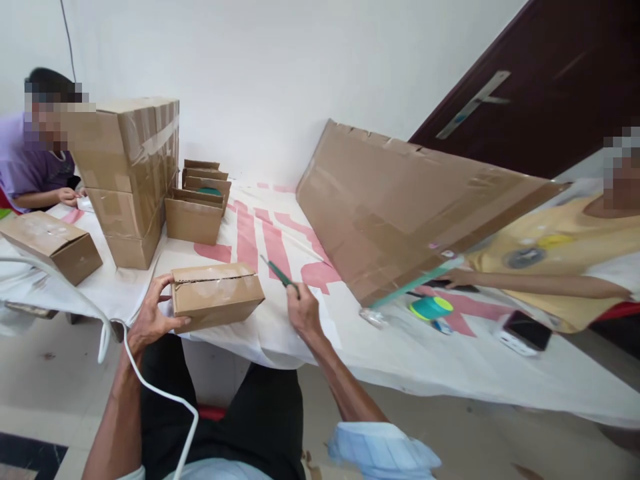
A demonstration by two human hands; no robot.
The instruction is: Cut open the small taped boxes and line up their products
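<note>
A closed cardboard box rests near the table's front edge, with a gap along its top seam and clear tape on its top. My left hand grips its left end, thumb on the near side and fingers at the far top corner. To the right of the box, my right hand is closed around a slim green tool with a narrow pointed tip. The tip points up and left, apart from the box. Blur leaves the tool's exact kind unclear.
Taped boxes stand stacked at the left, near another box and open boxes. A large cardboard sheet leans at right, by green tape and a phone. A white cable crosses in front. People sit on both sides.
</note>
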